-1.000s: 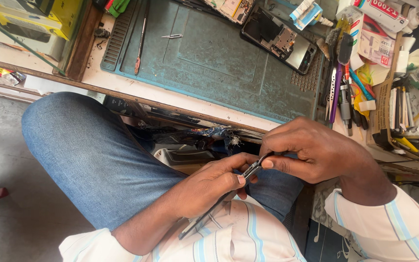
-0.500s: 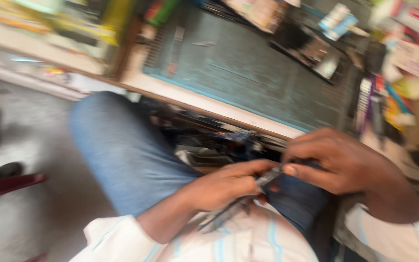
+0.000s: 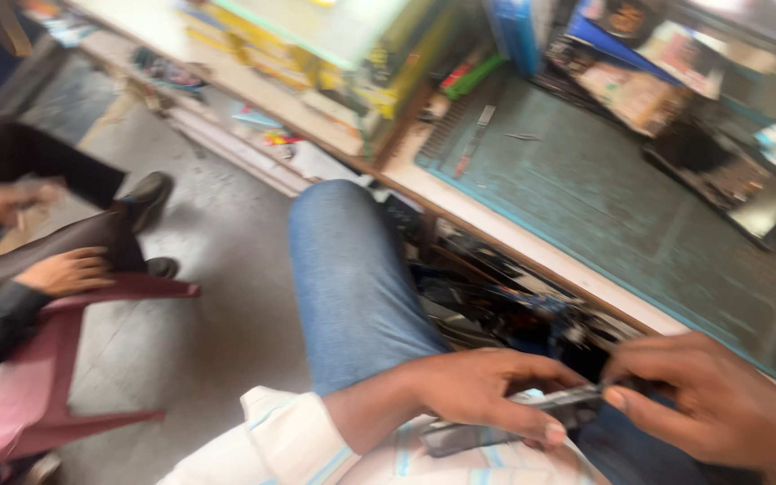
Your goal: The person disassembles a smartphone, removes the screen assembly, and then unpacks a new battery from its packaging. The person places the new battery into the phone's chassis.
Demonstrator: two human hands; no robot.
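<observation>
A slim dark rectangular device, phone-like with a glossy face [image 3: 514, 418], lies low over the person's lap, just in front of the blue-jeaned knee [image 3: 352, 287] and below the edge of the green cutting-mat work surface [image 3: 604, 198]. Judging by how it lies, the work on it is mid-way: the device is in hand rather than set down on the surface, and blur hides whether it is opened or whole.

The left hand [image 3: 482, 391] is curled over the device from above, fingers wrapped along its length and thumb pinching its lower edge. The right hand [image 3: 711, 404] pinches the device's far end between thumb and forefinger, the other fingers folded. Both wrists are bent inward toward the device.

Left of the knee, another person sits on a dull red plastic chair [image 3: 56, 359].
</observation>
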